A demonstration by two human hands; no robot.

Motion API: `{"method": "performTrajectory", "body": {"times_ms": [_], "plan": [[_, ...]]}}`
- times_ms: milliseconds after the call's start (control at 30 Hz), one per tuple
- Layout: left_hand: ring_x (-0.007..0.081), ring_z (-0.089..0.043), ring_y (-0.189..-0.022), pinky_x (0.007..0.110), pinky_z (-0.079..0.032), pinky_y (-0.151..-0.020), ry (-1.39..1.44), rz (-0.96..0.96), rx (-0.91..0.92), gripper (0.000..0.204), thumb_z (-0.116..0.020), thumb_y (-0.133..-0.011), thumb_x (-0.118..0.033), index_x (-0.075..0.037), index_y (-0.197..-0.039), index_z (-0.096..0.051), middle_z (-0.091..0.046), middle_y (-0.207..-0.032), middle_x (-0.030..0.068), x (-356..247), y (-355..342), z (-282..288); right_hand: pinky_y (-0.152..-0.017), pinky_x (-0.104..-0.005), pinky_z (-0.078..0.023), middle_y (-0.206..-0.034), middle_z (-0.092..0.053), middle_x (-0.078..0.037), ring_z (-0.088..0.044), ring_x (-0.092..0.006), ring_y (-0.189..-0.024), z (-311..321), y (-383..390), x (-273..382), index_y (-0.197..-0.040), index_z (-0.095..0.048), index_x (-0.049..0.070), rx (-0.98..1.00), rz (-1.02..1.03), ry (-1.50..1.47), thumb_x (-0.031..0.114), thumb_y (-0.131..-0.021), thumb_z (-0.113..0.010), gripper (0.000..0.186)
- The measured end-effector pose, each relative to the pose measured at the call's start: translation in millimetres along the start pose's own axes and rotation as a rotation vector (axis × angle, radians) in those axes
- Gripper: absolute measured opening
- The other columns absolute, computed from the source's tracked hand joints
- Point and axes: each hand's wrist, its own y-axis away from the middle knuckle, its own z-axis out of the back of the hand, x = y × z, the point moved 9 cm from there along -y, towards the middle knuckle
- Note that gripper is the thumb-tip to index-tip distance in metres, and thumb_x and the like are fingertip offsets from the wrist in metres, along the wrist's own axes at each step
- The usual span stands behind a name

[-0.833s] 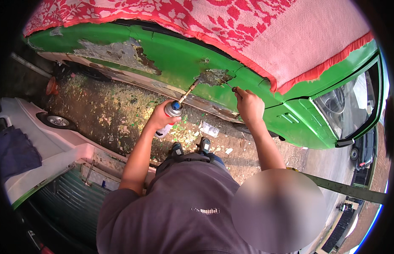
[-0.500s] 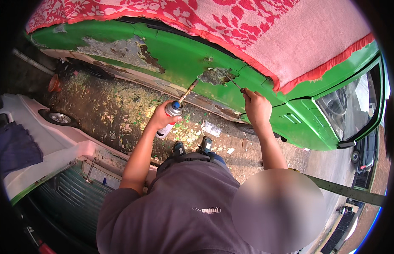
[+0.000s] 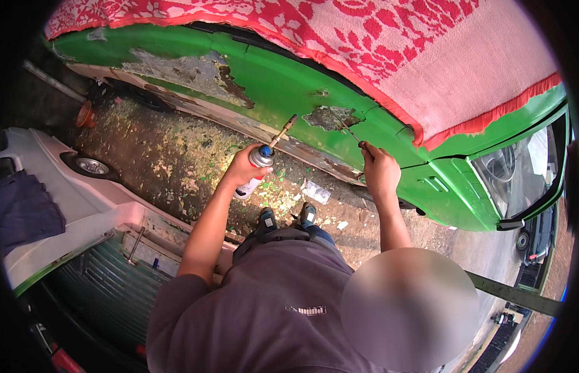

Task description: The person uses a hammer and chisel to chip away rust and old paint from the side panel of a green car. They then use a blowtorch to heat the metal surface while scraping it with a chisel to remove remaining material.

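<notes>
- One green van (image 3: pixel 271 87), biggest thing here, its flank running across the upper view. Works as the upright face that both hands reach out to.
- One pale car (image 3: pixel 84 200) on the left, roughly parallel to the van. Person stands in the lane between, so the flank sits at arm's length.
- One red-and-pink cloth (image 3: pixel 482 81) draped over the van's upper part. Probably there as a cover; hem stops above the worked area, leaving the flank bare.
- One long patch (image 3: pixel 184 68) on the flank, grey, paint gone, to the left of both hands.
- One small patch (image 3: pixel 330 118), dark with a ragged edge, between the two hands' reach. Both held things point at it.
- Left hand (image 3: pixel 244 166): wrapped round the can (image 3: pixel 247 188). Can is tilted, probably to put its outlet toward the flank while the fingers stay well back.
- Right hand (image 3: pixel 381 171): curled round the tool's handle end, set off to the right, likely to keep clear of the nozzle line.
- Brass nozzle (image 3: pixel 284 129) on top of the can, tip near the small patch's left edge. No flame visible; can't tell if lit.
- Thin tool (image 3: pixel 347 128), shaft angled across the small patch's right side. Contact: can't tell.
- Many flakes (image 3: pixel 277 202) on the ground below the flank.
</notes>
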Motion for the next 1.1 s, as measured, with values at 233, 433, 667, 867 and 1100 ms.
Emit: {"method": "performTrajectory", "body": {"times_ms": [233, 433, 667, 867, 1100], "plan": [[0.0187, -0.066, -0.095, 0.035, -0.052, -0.087, -0.101, 0.012, -0.024, 0.064, -0.089, -0.065, -0.026, -0.001, -0.117, -0.06, -0.07, -0.104, 0.0107, 7.6, -21.7, -4.9, -0.066, -0.0408, -0.055, -0.09, -0.071, -0.009, -0.069, -0.03, -0.076, -11.0, 10.9, -5.5, -0.102, -0.074, 0.013, -0.005, -0.065, 0.045, 0.022, -0.087, -0.068, 0.018], [0.0142, -0.064, -0.096, 0.032, -0.051, -0.089, -0.165, 0.021, 0.065, 0.064, -0.086, -0.068, -0.018, 0.0, -0.122, -0.057, -0.069, -0.105, 0.0066, 3.1, -29.9, -8.3, -0.067, -0.0416, -0.054, -0.089, -0.071, -0.01, -0.068, -0.0318, -0.076, -29.1, 10.7, 2.7, -0.1, -0.074, 0.014, 0.039, -0.094, 0.077, 0.023, -0.088, -0.067, 0.017], [0.0187, -0.065, -0.096, 0.034, -0.051, -0.089, -0.079, -0.021, 0.039, 0.067, -0.09, -0.064, -0.028, 0.0, -0.117, -0.059, -0.069, -0.104, 0.0105, 14.3, -32.0, 1.7, -0.069, -0.0424, -0.054, -0.091, -0.07, -0.012, -0.067, -0.0337, -0.079, -46.4, 12.0, 6.5, -0.102, -0.074, 0.014, 0.055, -0.126, 0.028, 0.025, -0.09, -0.065, 0.019], [0.0147, -0.063, -0.1, 0.033, -0.05, -0.091, -0.105, -0.006, 0.112, 0.07, -0.088, -0.068, -0.02, 0.0, -0.125, -0.054, -0.067, -0.108, 0.007, 3.0, -23.6, 3.5, -0.072, -0.0413, -0.053, -0.096, -0.071, -0.012, -0.068, -0.0334, -0.082, -62.6, 22.4, -3.3, -0.104, -0.074, 0.013, 0.022, -0.218, -0.083, 0.024, -0.09, -0.065, 0.02], [0.0145, -0.063, -0.1, 0.032, -0.05, -0.091, -0.123, 0.047, 0.13, 0.07, -0.087, -0.067, -0.018, 0.0, -0.125, -0.054, -0.067, -0.109, 0.0076, 11.7, -21.2, 8.7, -0.072, -0.0408, -0.054, -0.096, -0.071, -0.011, -0.068, -0.0324, -0.083, -56.3, 39.1, -16.1, -0.105, -0.074, 0.013, -0.021, -0.246, -0.118, 0.023, -0.09, -0.066, 0.021]]}}
